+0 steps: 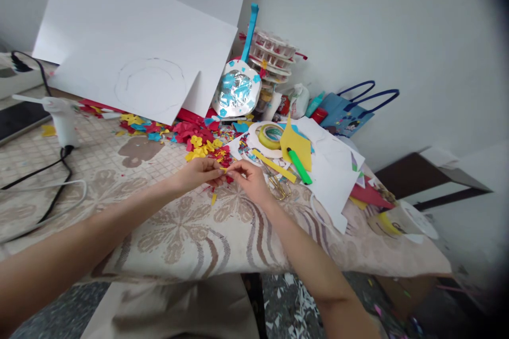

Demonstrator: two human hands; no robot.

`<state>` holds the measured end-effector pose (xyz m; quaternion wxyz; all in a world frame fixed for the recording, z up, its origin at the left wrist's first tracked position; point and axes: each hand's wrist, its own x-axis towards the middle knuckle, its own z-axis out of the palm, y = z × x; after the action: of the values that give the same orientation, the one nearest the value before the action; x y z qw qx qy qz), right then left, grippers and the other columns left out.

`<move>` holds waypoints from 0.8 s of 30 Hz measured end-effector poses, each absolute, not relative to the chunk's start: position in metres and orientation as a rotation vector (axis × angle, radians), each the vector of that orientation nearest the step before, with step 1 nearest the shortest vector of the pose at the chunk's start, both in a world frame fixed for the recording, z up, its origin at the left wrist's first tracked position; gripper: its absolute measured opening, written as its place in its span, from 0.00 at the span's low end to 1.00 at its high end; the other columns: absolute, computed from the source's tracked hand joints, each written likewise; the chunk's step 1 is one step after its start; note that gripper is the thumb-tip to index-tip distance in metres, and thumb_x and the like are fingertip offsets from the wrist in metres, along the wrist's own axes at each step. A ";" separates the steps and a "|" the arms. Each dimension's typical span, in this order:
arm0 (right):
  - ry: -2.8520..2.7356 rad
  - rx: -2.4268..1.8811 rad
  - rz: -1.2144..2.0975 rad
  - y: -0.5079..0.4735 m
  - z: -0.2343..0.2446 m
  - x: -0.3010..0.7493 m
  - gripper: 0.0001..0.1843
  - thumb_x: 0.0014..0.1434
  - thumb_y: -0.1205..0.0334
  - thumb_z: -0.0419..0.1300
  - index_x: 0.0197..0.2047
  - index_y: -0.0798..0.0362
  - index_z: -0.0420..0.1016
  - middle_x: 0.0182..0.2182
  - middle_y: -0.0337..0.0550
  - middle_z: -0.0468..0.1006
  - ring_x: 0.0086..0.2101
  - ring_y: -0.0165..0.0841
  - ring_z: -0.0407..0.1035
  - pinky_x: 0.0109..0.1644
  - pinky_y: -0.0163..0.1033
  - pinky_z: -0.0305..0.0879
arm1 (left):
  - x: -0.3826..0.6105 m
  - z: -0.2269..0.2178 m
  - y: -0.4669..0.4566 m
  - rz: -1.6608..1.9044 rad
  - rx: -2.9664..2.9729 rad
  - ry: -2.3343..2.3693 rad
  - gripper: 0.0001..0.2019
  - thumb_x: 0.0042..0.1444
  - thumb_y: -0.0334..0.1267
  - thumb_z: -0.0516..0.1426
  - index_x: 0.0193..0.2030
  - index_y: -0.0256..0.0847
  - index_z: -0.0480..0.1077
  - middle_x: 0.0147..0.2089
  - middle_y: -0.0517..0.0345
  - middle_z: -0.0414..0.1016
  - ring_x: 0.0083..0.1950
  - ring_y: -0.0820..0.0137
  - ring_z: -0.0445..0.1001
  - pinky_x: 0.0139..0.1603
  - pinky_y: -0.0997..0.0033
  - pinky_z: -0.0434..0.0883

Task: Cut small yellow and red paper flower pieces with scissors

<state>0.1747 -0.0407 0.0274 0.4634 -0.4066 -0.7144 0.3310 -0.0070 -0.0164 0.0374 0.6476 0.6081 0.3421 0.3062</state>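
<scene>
My left hand (201, 174) and my right hand (249, 179) meet above the front of the table, fingertips almost touching. Between them they pinch a small yellow paper piece (224, 169), mostly hidden by the fingers. Just behind lie yellow paper flowers (199, 147) and a heap of red paper flowers (190, 131). Gold-handled scissors (281, 189) rest to the right of my right hand. Near them are a yellow paper strip (274, 165) and a green marker (299, 166). A yellow scrap (213, 199) lies on the cloth below my hands.
A white glue gun (62, 119) with cords stands at left. Large white boards (119, 26) lean at the back. A foil-centred paper disc (237, 90), a tape roll (270, 135), white paper sheets (328, 153) and a blue gift bag (344, 114) stand or lie to the right.
</scene>
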 end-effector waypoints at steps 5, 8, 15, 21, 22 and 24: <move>-1.641 -1.049 1.002 -0.040 0.023 0.172 0.08 0.55 0.56 0.59 0.32 0.51 0.69 0.28 0.38 0.72 0.30 0.30 0.68 0.36 0.37 0.66 | -0.005 0.036 -0.018 0.713 1.455 0.772 0.16 0.46 0.49 0.61 0.28 0.36 0.68 0.28 0.56 0.76 0.28 0.72 0.73 0.32 0.69 0.72; -1.544 -1.059 1.090 -0.039 0.018 0.171 0.09 0.53 0.55 0.60 0.32 0.51 0.68 0.27 0.37 0.71 0.29 0.29 0.67 0.36 0.36 0.65 | -0.005 0.033 -0.016 0.716 1.450 0.782 0.16 0.47 0.49 0.61 0.28 0.36 0.68 0.29 0.56 0.76 0.28 0.72 0.73 0.32 0.70 0.72; -1.456 -1.086 1.135 -0.039 0.015 0.166 0.10 0.52 0.55 0.60 0.31 0.51 0.68 0.27 0.37 0.71 0.28 0.29 0.66 0.35 0.36 0.66 | -0.004 0.030 -0.016 0.711 1.431 0.812 0.14 0.48 0.47 0.61 0.29 0.37 0.68 0.29 0.56 0.76 0.29 0.72 0.74 0.34 0.70 0.73; -1.425 -1.095 1.156 -0.040 0.016 0.165 0.10 0.51 0.56 0.61 0.31 0.51 0.67 0.27 0.37 0.71 0.28 0.29 0.66 0.35 0.36 0.66 | -0.004 0.026 -0.015 0.725 1.458 0.825 0.14 0.48 0.47 0.60 0.29 0.37 0.69 0.28 0.58 0.76 0.30 0.72 0.74 0.36 0.69 0.73; -1.423 -1.097 1.157 -0.039 0.016 0.165 0.09 0.51 0.56 0.61 0.31 0.51 0.67 0.27 0.37 0.70 0.28 0.29 0.65 0.35 0.36 0.66 | -0.004 0.026 -0.015 0.728 1.457 0.831 0.14 0.48 0.47 0.61 0.29 0.37 0.69 0.28 0.58 0.76 0.30 0.72 0.74 0.36 0.69 0.74; -1.418 -1.101 1.162 -0.039 0.015 0.164 0.09 0.51 0.56 0.61 0.30 0.51 0.67 0.26 0.37 0.70 0.27 0.29 0.65 0.34 0.36 0.65 | -0.003 0.026 -0.016 0.734 1.449 0.843 0.13 0.48 0.47 0.61 0.29 0.37 0.69 0.28 0.58 0.76 0.30 0.72 0.74 0.36 0.69 0.74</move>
<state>0.1644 -0.0393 0.0149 0.4807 -0.4515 -0.5815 0.4764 -0.0033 -0.0156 0.0263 0.6099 0.6274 0.3650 0.3180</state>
